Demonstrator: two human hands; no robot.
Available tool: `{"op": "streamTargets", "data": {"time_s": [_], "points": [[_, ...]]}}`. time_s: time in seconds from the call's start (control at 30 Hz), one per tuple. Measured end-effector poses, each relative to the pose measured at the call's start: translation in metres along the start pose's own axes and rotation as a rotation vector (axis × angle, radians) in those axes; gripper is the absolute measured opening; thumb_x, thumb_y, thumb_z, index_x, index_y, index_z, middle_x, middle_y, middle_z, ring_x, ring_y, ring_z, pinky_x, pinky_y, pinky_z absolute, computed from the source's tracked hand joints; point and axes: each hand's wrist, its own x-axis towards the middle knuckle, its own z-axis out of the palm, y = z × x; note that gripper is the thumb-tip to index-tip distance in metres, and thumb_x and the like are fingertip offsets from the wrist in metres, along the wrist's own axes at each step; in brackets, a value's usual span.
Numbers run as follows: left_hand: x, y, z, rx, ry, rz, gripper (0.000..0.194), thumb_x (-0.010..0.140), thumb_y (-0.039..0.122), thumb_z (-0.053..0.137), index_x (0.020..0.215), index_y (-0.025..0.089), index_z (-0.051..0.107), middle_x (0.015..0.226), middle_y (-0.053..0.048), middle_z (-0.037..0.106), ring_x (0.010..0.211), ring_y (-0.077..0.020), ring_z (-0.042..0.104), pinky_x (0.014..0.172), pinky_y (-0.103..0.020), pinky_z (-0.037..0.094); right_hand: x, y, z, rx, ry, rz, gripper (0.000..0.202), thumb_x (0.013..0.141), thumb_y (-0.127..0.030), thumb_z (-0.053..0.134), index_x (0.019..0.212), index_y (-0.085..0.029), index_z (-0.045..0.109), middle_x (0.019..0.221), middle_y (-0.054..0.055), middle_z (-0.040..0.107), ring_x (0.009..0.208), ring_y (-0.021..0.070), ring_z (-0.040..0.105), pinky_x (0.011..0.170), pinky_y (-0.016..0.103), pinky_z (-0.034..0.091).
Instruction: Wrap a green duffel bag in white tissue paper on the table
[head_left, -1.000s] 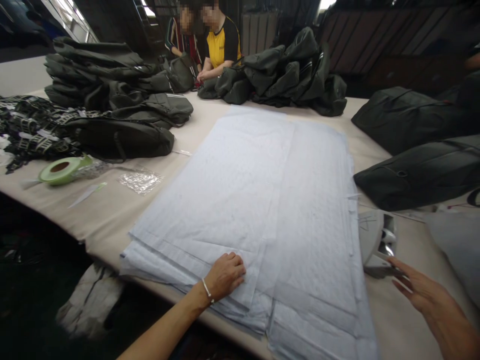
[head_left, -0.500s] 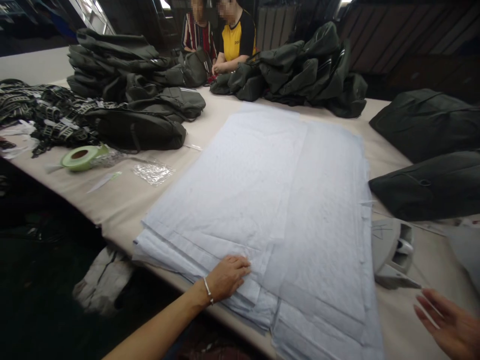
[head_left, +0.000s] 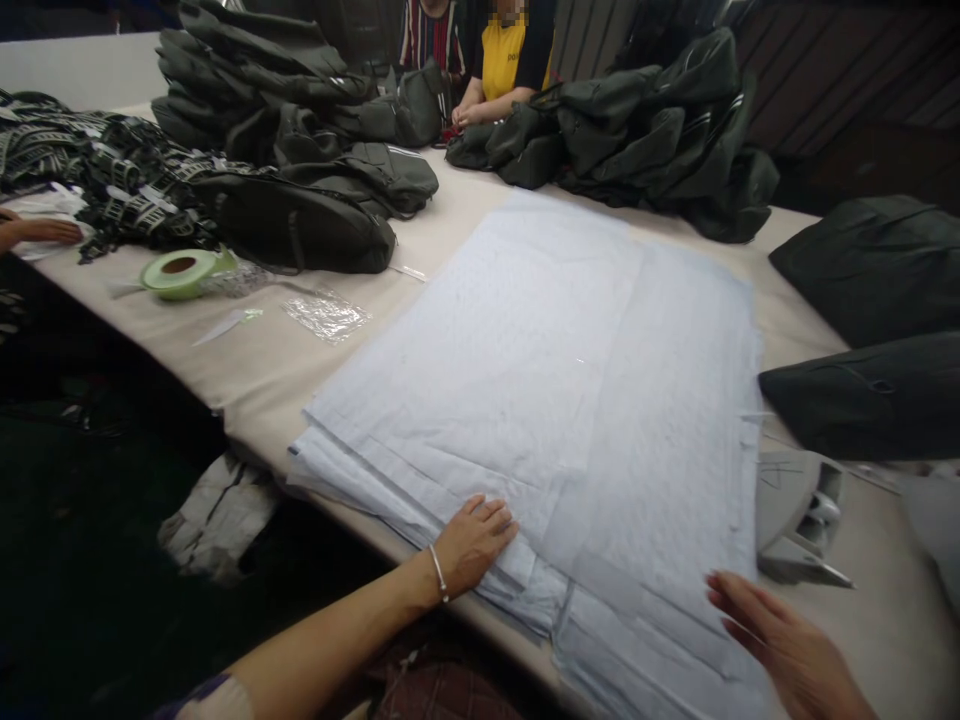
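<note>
Two overlapping stacks of thin white sheets (head_left: 480, 340) cover the middle of the table, their near edges uneven and layered. My left hand (head_left: 478, 540) lies flat on the near edge of the left stack, fingers spread a little, with a bracelet at the wrist. Over the near right corner of the right stack (head_left: 667, 420) hovers my right hand (head_left: 780, 625), its fingers apart and nothing visible in them. Just beyond that hand, a grey tape dispenser (head_left: 799, 515) stands beside the stack.
Dark green bags (head_left: 660, 130) are heaped at the back, with more bags (head_left: 870, 400) on the right. Patterned straps (head_left: 112, 180), a green tape roll (head_left: 184, 272) and clear plastic (head_left: 326, 315) lie left. Two people stand behind; another person's hand (head_left: 45, 232) rests at far left.
My right hand has moved left from beside the dispenser to the stack's corner. My left hand stays on the sheets. Another person's hand has appeared at far left; the view has shifted slightly.
</note>
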Motion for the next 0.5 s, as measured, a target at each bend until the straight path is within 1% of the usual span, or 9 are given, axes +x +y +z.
{"op": "streamTargets", "data": {"time_s": [0.03,0.07,0.13,0.17,0.23,0.27,0.33,0.43,0.5], "points": [[-0.001,0.000,0.002,0.006,0.010,0.003,0.039,0.092,0.015,0.048,0.131,0.018,0.046,0.125,-0.010,0.057,0.127,-0.0263,0.043,0.108,-0.045,0.030,-0.016,-0.012,0.030,-0.048,-0.155,0.005,0.048,0.053,-0.054,0.077,0.082,-0.016,0.071,0.088,0.013,0.074,0.082,0.0282,0.071,0.066,0.034,0.058],[-0.001,-0.001,0.004,0.014,0.020,0.006,0.039,0.092,0.015,0.048,0.131,0.017,0.046,0.124,-0.010,0.057,0.127,-0.0265,0.043,0.107,-0.045,0.030,-0.031,-0.023,0.062,-0.114,-0.315,-0.025,0.047,0.060,-0.055,0.074,0.085,-0.016,0.071,0.091,0.012,0.074,0.084,0.0258,0.070,0.067,0.031,0.057],[-0.001,-0.002,0.007,0.027,0.042,0.013,0.036,0.094,0.017,0.048,0.130,0.018,0.047,0.124,-0.009,0.057,0.126,-0.0263,0.043,0.106,-0.045,0.030,-0.051,-0.036,0.123,-0.271,-0.575,-0.093,0.042,0.073,-0.055,0.062,0.086,-0.016,0.070,0.090,0.010,0.074,0.081,0.0208,0.070,0.067,0.027,0.054],[-0.001,-0.002,0.008,0.031,0.051,0.015,0.035,0.094,0.018,0.048,0.129,0.018,0.048,0.123,-0.009,0.058,0.126,-0.0259,0.043,0.106,-0.045,0.030,-0.055,-0.038,0.149,-0.347,-0.631,-0.116,0.039,0.076,-0.052,0.058,0.084,-0.016,0.069,0.087,0.009,0.074,0.078,0.0189,0.069,0.064,0.025,0.053],[0.000,-0.004,0.010,0.031,0.068,0.019,0.033,0.095,0.019,0.048,0.128,0.019,0.048,0.122,-0.008,0.058,0.126,-0.0249,0.044,0.105,-0.044,0.031,-0.053,-0.035,0.188,-0.448,-0.636,-0.130,0.031,0.077,-0.045,0.055,0.077,-0.016,0.066,0.080,0.007,0.074,0.070,0.0168,0.068,0.056,0.023,0.049],[0.000,-0.004,0.011,0.026,0.074,0.021,0.033,0.095,0.019,0.048,0.127,0.019,0.049,0.121,-0.008,0.058,0.125,-0.0245,0.044,0.105,-0.043,0.031,-0.049,-0.030,0.201,-0.494,-0.608,-0.130,0.028,0.077,-0.042,0.055,0.073,-0.016,0.065,0.075,0.007,0.073,0.065,0.0164,0.067,0.053,0.023,0.047],[0.000,-0.006,0.012,0.012,0.082,0.028,0.032,0.095,0.019,0.048,0.127,0.019,0.049,0.119,-0.007,0.059,0.124,-0.0238,0.045,0.105,-0.042,0.031,-0.037,-0.019,0.215,-0.596,-0.554,-0.130,0.025,0.075,-0.038,0.057,0.065,-0.017,0.063,0.063,0.006,0.070,0.057,0.0160,0.065,0.049,0.023,0.044],[0.001,-0.009,0.014,-0.014,0.091,0.040,0.030,0.096,0.019,0.047,0.126,0.019,0.050,0.117,-0.008,0.060,0.124,-0.0230,0.045,0.104,-0.040,0.031,-0.023,-0.010,0.221,-0.758,-0.513,-0.141,0.027,0.075,-0.036,0.057,0.055,-0.018,0.061,0.051,0.004,0.065,0.049,0.0152,0.060,0.048,0.023,0.042],[0.001,-0.011,0.016,-0.029,0.096,0.048,0.028,0.097,0.020,0.046,0.124,0.018,0.050,0.117,-0.008,0.059,0.124,-0.0229,0.045,0.104,-0.040,0.031,-0.019,-0.011,0.222,-0.843,-0.510,-0.154,0.029,0.076,-0.036,0.057,0.053,-0.018,0.062,0.049,0.004,0.064,0.047,0.0148,0.060,0.049,0.023,0.042]]}}
